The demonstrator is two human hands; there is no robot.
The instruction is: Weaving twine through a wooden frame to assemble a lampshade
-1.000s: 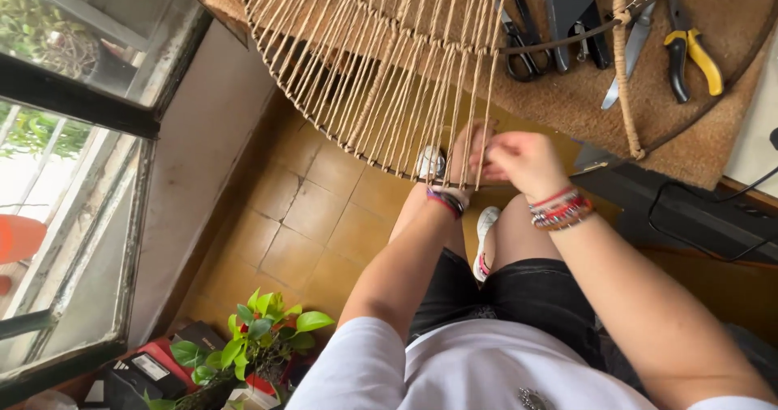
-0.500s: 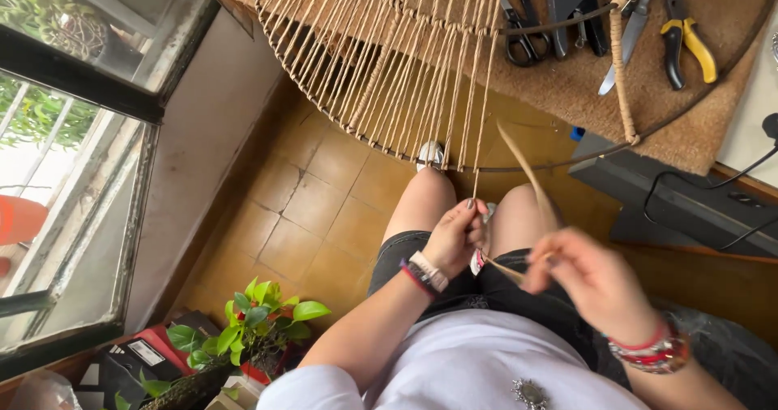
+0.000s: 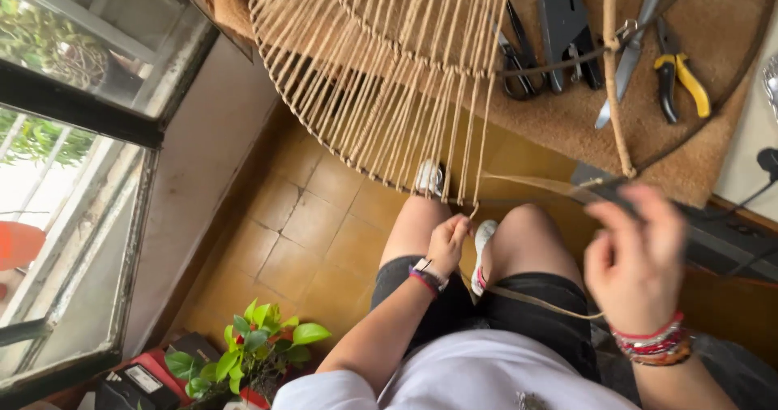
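Observation:
A round wire frame wrapped with tan cord strands (image 3: 381, 70) tilts off the edge of a mat-covered table above my knees. My left hand (image 3: 448, 242) pinches the loose tan cord (image 3: 535, 301) just under the frame's lower rim. That cord runs down across my lap and back up to my right hand (image 3: 636, 256), which is blurred, raised to the right and closed on the cord's other stretch. I sit in black shorts with both knees under the frame.
On the brown mat (image 3: 713, 159) lie black scissors (image 3: 515, 53), a black stapler-like tool (image 3: 567, 29), a metal blade (image 3: 628, 57) and yellow-handled pliers (image 3: 677, 74). A window (image 3: 73, 175) is at left, a potted green plant (image 3: 251, 353) below, tiled floor between.
Both hands came down from the frame's rim. My right hand has swung out to the right, drawing the cord through, while my left hand stays pinched on it near the rim.

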